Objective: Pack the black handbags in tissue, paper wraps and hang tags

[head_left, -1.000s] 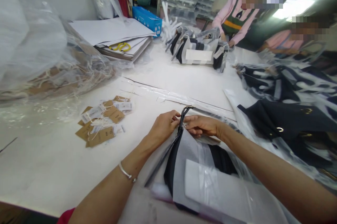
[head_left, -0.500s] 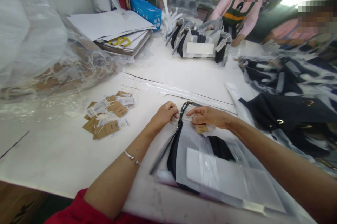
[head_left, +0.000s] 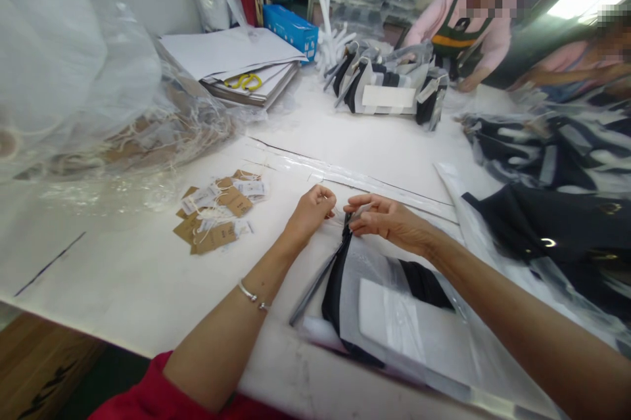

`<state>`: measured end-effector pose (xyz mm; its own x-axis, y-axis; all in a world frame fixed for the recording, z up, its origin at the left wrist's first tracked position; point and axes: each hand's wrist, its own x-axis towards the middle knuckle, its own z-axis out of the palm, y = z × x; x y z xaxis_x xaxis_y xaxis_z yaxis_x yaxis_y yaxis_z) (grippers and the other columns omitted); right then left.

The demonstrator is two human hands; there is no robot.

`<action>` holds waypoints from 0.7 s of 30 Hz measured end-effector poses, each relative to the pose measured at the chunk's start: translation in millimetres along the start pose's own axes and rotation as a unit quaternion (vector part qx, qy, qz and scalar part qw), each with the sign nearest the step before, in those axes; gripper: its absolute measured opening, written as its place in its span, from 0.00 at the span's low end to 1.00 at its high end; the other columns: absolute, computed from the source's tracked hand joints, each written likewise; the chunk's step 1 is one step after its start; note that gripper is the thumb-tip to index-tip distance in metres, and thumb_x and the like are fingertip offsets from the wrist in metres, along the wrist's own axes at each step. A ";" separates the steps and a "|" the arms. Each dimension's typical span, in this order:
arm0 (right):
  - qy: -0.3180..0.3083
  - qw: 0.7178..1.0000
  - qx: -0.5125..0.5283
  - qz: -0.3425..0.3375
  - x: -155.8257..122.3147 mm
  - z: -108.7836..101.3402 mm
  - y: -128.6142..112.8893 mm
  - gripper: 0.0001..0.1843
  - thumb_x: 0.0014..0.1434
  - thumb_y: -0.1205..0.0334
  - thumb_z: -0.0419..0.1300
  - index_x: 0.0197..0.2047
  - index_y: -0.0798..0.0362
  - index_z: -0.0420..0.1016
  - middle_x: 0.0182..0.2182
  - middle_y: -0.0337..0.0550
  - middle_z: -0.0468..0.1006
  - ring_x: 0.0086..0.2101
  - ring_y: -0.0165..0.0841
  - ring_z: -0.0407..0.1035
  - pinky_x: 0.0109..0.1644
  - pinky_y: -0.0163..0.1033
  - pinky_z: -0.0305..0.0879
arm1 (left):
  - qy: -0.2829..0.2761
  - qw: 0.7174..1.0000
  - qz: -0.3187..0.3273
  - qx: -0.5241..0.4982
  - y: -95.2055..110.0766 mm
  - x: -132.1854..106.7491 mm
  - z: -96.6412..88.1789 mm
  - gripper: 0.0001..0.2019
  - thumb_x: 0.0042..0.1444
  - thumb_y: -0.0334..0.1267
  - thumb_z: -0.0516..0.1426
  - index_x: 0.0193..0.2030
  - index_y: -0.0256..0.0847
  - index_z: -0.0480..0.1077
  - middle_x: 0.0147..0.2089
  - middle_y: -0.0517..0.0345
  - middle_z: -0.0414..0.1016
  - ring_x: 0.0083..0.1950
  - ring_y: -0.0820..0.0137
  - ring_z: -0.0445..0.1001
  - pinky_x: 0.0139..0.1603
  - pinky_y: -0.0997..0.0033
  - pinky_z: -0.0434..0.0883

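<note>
A black bag (head_left: 340,282) wrapped in white paper lies in a clear plastic sleeve on the white table (head_left: 123,275) in front of me. Its dark strap (head_left: 315,282) runs from the top end down to the left. My left hand (head_left: 311,211) is pinched shut at the strap's top end. My right hand (head_left: 384,219) is pinched shut there too, facing the left one; what the fingers hold is too small to make out, perhaps a tag string. A silver bracelet (head_left: 252,295) sits on my left wrist.
A small heap of brown paper tags (head_left: 217,216) lies left of my hands. Big clear bags of tags (head_left: 98,117) fill the left. Papers with yellow scissors (head_left: 244,81), a blue box (head_left: 290,29) and wrapped bags (head_left: 389,85) stand behind. Dark bags (head_left: 557,210) pile at right; two people work beyond.
My hands have closed in on the top of the strap, and the brown tag seen under my right hand half a second ago is now hidden. The view has shifted slightly.
</note>
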<state>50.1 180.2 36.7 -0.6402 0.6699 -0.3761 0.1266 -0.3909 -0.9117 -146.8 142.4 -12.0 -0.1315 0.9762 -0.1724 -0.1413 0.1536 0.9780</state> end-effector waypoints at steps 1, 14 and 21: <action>-0.012 1.000 -0.015 -0.001 0.3 -0.2 0.9 0.26 0.52 0.59 0.70 0.53 0.51 0.71 0.47 0.46 0.77 0.40 0.33 0.76 0.48 0.42 0.72 | -0.005 1.000 -0.007 -0.019 -0.2 -0.4 0.5 0.09 0.50 0.43 0.59 0.34 0.40 0.67 0.23 0.64 0.68 0.27 0.74 0.68 0.31 0.75 0.64; 0.113 0.983 -0.138 -0.033 21.8 13.8 7.3 0.18 0.55 0.47 0.64 0.36 0.55 0.71 0.19 0.32 0.66 0.18 0.23 0.56 0.21 0.32 0.48 | 0.013 0.990 -0.053 -0.133 -3.1 0.1 4.8 0.12 0.46 0.38 0.60 0.38 0.37 0.68 0.35 0.54 0.77 0.23 0.79 0.66 0.21 0.79 0.57; 0.117 0.939 -0.324 0.012 28.4 12.6 0.9 0.14 0.47 0.53 0.68 0.26 0.54 0.73 0.19 0.33 0.68 0.20 0.23 0.54 0.24 0.33 0.48 | 0.011 0.993 -0.026 -0.115 0.0 -2.6 6.7 0.10 0.47 0.35 0.60 0.38 0.38 0.68 0.38 0.55 0.78 0.22 0.80 0.63 0.20 0.80 0.55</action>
<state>22.5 191.0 27.2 -0.4564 0.8162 -0.3543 0.6211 0.0071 -0.7837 -139.9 140.8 -10.7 -0.1401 0.9637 -0.2273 -0.3682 0.1624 0.9155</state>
